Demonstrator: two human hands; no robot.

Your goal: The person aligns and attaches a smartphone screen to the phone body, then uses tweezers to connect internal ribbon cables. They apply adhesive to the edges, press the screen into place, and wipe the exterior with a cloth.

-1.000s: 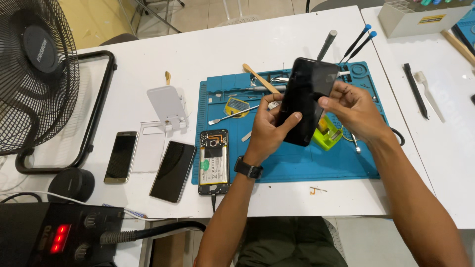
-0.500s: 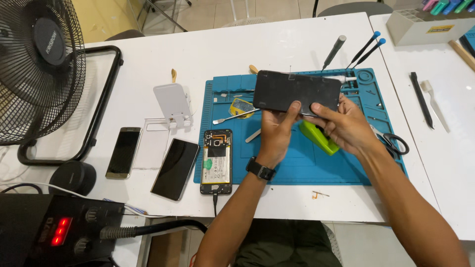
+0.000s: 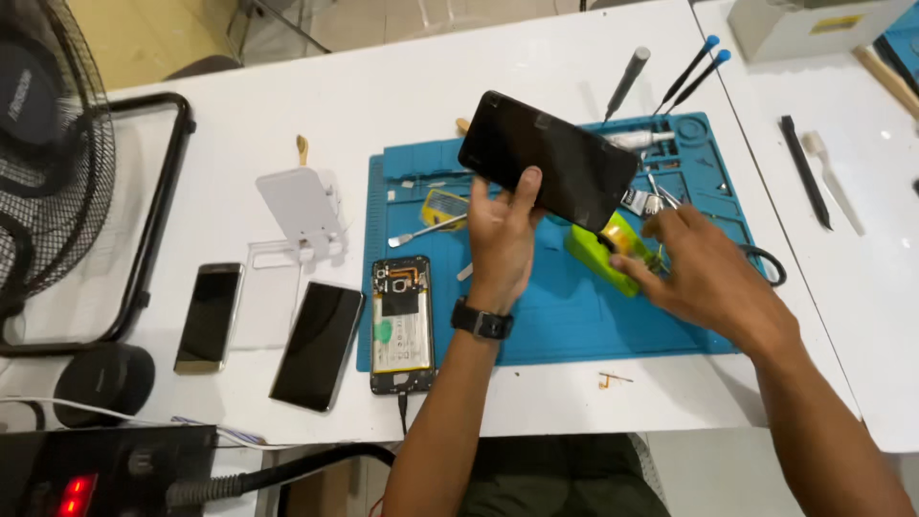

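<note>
My left hand [image 3: 502, 228] holds a black phone panel [image 3: 550, 161] by its lower edge, raised and tilted above the blue work mat [image 3: 574, 321]. My right hand [image 3: 704, 270] is off the panel and lies low over the mat, its fingertips touching a lime-green block [image 3: 593, 257] with a yellow roll on it. A black watch sits on my left wrist. An opened phone [image 3: 400, 324] with its battery showing rests on the mat's left edge, below the left hand.
Left of the mat lie a black phone [image 3: 318, 345], a gold-edged phone [image 3: 209, 316] and a white stand [image 3: 302, 206]. Screwdrivers [image 3: 691, 71] lie at the mat's top, a black pry tool [image 3: 806, 172] to the right. A fan [image 3: 48, 144] and a heating station [image 3: 105, 469] stand at left.
My right hand has let go of the panel and dropped to the green block. The left hand now holds the panel alone, tilted and moved a little left.
</note>
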